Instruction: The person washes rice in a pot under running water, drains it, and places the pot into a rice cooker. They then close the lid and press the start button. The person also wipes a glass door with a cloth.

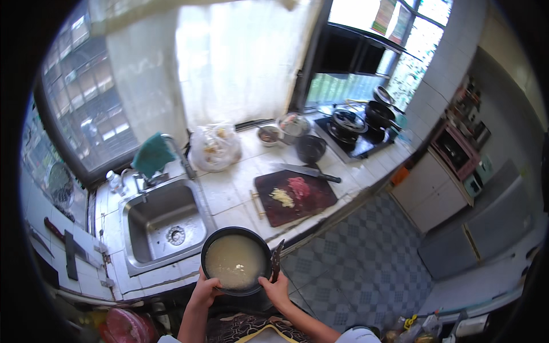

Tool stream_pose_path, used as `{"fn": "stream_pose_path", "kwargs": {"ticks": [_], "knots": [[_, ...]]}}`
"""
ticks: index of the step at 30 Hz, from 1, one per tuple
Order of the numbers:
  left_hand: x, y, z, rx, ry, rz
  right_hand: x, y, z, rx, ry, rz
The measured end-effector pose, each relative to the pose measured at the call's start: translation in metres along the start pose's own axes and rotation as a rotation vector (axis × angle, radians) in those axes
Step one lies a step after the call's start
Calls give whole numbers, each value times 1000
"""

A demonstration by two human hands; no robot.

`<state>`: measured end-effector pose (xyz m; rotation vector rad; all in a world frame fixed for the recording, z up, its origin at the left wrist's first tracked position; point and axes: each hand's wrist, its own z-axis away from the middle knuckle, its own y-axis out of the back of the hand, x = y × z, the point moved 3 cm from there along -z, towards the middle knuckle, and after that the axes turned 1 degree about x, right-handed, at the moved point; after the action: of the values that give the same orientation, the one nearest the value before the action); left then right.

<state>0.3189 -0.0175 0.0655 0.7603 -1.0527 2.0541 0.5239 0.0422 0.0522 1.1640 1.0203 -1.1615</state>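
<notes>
Cloudy, pale liquid (235,257) fills much of a dark round pot (236,230), which I hold level in front of me. My left hand (206,288) grips its near left rim, thumb over the edge. On the near right side my right hand (275,289) clasps the rim close to the brown handle (277,259). What lies at the pot's bottom cannot be made out. Beyond it, a dark cutting board (315,205) carries chopped pale pieces (282,198) and sliced red meat (299,188). A kitchen knife (306,170) lies along the board's far edge.
To the left is a stainless steel sink (148,240) with a faucet and a teal cloth (153,155). Behind the board stand a filled plastic bag (215,148), small bowls and a black bowl (311,148). A cooktop (364,149) at the right bears a lidded pot (346,122) and pans.
</notes>
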Motion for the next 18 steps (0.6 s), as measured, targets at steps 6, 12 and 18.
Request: {"fn": "stream_pose_path", "kwargs": {"ticks": [6,12,18], "knots": [[-52,-155,-29,-328,122,85,-45,155,-19,304,129,-16],[-112,-322,-83,-544,315,-39,-34,305,-44,628,131,110],[-182,-485,-148,-780,466,-299,-8,429,-78,1018,42,13]]}}
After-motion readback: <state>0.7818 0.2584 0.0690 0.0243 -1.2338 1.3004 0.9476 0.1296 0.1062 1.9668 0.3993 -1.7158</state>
